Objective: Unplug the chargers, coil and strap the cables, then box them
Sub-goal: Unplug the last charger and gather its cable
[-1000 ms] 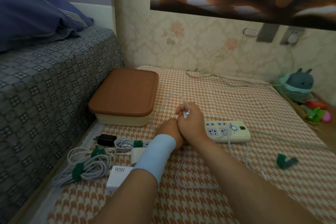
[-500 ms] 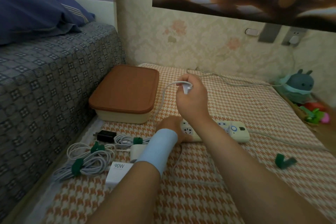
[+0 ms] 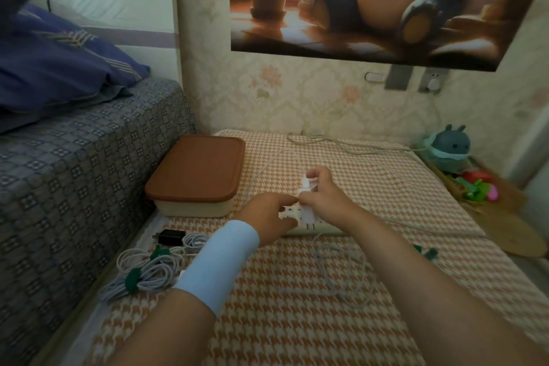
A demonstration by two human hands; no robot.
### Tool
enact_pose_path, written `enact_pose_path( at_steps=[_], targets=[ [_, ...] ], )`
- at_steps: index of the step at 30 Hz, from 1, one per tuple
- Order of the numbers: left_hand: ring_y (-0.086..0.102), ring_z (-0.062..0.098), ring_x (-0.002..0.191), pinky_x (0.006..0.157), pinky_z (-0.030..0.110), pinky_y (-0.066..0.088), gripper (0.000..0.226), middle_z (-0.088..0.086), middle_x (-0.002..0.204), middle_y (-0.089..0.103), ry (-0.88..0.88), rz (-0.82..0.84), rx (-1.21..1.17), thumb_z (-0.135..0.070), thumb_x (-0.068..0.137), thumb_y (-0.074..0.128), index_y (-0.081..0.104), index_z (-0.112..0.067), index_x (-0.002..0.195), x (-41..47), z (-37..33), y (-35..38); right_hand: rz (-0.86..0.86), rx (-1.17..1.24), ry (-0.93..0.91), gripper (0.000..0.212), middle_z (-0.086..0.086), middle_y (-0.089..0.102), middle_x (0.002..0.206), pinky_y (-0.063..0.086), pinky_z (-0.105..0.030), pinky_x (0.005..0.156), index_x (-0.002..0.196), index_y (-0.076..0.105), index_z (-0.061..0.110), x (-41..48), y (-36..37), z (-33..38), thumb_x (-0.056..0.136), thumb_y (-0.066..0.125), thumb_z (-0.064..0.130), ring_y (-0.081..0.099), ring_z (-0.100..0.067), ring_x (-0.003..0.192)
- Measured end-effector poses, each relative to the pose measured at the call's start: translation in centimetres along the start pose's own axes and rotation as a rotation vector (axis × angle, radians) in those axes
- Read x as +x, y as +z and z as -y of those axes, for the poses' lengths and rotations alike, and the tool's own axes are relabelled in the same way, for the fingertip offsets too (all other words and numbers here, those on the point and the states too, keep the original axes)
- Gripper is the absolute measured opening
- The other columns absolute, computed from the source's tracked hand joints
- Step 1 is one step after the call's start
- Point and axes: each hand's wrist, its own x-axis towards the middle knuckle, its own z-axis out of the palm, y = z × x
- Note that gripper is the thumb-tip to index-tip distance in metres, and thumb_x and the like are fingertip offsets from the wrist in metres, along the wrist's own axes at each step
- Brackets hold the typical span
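Lying nearest on the surface, a loose white cable is seen in slack loops. To the left, coiled cables are already bound with green straps, and a black charger is set just beside them. A spare green strap is left on the right. Further on, the power strip is pressed flat by the fingers of the left hand, whose grip is apart and holds nothing. The grip of the right hand is clamped on the white charger, which is held just above the strip; its pins look free of the holes, though this is blurred. The step is best done if the strip is kept down and the charger is lifted straight up by its body, not tugged by the cable. Behind the hands, the box is shut under its brown lid, so what is inside cannot be seen. The bound cables are not yet put in it.
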Motion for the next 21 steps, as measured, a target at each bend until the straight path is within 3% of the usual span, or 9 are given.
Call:
enact_pose_path(
  at_steps=[5, 7, 9, 10, 12, 14, 17, 19, 21],
  targets=[
    [0.064, 0.005, 0.094, 0.088, 0.029, 0.053, 0.029, -0.014, 0.114, 0.069, 0.042, -0.125, -0.078, -0.025, 0.093, 0.063, 0.067, -0.029, 0.122, -2.8, -1.4, -1.1, -0.1, -0.118, -0.128, 0.051, 0.003, 0.059, 0.122, 0.057, -0.033, 0.083, 0.131, 0.056, 0.022, -3.0, -2.4, -0.4, 0.085, 0.077, 0.028, 0.062, -0.016, 0.105],
    [0.063, 0.004, 0.089, 0.083, 0.027, 0.053, 0.024, -0.016, 0.105, 0.069, 0.064, -0.125, -0.077, -0.023, 0.094, 0.062, 0.07, -0.031, 0.115, -3.6, -2.2, -1.5, -0.125, -0.067, -0.18, 0.037, 0.004, 0.064, 0.115, 0.056, -0.032, 0.082, 0.12, 0.064, 0.022, -4.3, -3.3, 0.1, 0.086, 0.077, 0.026, 0.064, -0.012, 0.098],
    [0.063, 0.004, 0.085, 0.08, 0.027, 0.054, 0.024, -0.02, 0.095, 0.069, 0.071, -0.127, -0.067, -0.018, 0.092, 0.06, 0.071, -0.034, 0.106, -4.5, -3.0, -2.1, -0.084, -0.041, -0.205, 0.008, 0.0, 0.066, 0.097, 0.052, -0.036, 0.074, 0.097, 0.067, 0.021, -5.7, -4.2, 0.6, 0.091, 0.071, 0.024, 0.063, -0.013, 0.083],
    [0.064, 0.005, 0.083, 0.077, 0.028, 0.055, 0.028, -0.02, 0.09, 0.07, 0.074, -0.137, -0.072, -0.012, 0.09, 0.058, 0.07, -0.035, 0.099, -4.9, -3.3, -2.5, -0.044, -0.064, -0.206, 0.01, -0.005, 0.066, 0.091, 0.049, -0.037, 0.071, 0.092, 0.067, 0.016, -6.4, -4.5, 0.6, 0.092, 0.069, 0.026, 0.062, -0.017, 0.079],
    [0.063, 0.007, 0.077, 0.071, 0.027, 0.055, 0.035, -0.017, 0.084, 0.071, 0.066, -0.175, -0.082, -0.004, 0.085, 0.054, 0.065, -0.038, 0.082, -5.8, -4.0, -3.4, 0.107, -0.143, -0.138, 0.026, -0.01, 0.068, 0.096, 0.049, -0.038, 0.071, 0.102, 0.069, 0.008, -7.7, -4.9, 0.0, 0.091, 0.069, 0.031, 0.065, -0.023, 0.084],
    [0.062, 0.01, 0.073, 0.067, 0.027, 0.051, 0.033, -0.012, 0.083, 0.07, 0.048, -0.245, -0.101, -0.005, 0.085, 0.053, 0.06, -0.035, 0.075, -6.5, -4.5, -3.8, 0.267, -0.274, -0.046, 0.042, -0.001, 0.066, 0.11, 0.055, -0.034, 0.075, 0.123, 0.063, 0.019, -9.3, -4.5, -0.9, 0.087, 0.072, 0.04, 0.067, -0.018, 0.095],
    [0.066, 0.022, 0.089, 0.075, 0.038, 0.057, 0.012, -0.002, 0.102, 0.067, -0.066, -0.161, -0.363, -0.019, 0.091, 0.058, 0.058, -0.03, 0.096, -7.1, -5.6, -3.0, 0.291, -0.357, 0.021, 0.067, 0.006, 0.058, 0.122, 0.056, -0.033, 0.087, 0.134, 0.053, 0.031, -10.3, -2.8, -2.7, 0.076, 0.079, 0.053, 0.062, -0.011, 0.103],
    [0.068, 0.026, 0.096, 0.075, 0.042, 0.061, 0.031, -0.003, 0.119, 0.057, -0.231, 0.074, -0.581, -0.035, 0.095, 0.059, 0.05, -0.03, 0.125, -7.6, -6.6, -1.8, 0.226, -0.321, 0.003, 0.084, 0.005, 0.057, 0.128, 0.055, -0.034, 0.094, 0.142, 0.049, 0.027, -10.4, -1.6, -3.6, 0.071, 0.085, 0.052, 0.06, -0.015, 0.111],
    [0.068, 0.028, 0.098, 0.073, 0.04, 0.061, 0.051, -0.006, 0.123, 0.049, -0.255, 0.21, -0.564, -0.026, 0.096, 0.061, 0.04, -0.035, 0.142, -7.7, -6.9, -0.5, 0.18, -0.32, -0.059, 0.098, 0.003, 0.054, 0.141, 0.052, -0.032, 0.096, 0.151, 0.04, 0.025, -10.2, -0.8, -3.9, 0.069, 0.088, 0.049, 0.056, -0.017, 0.123]
  ],
)
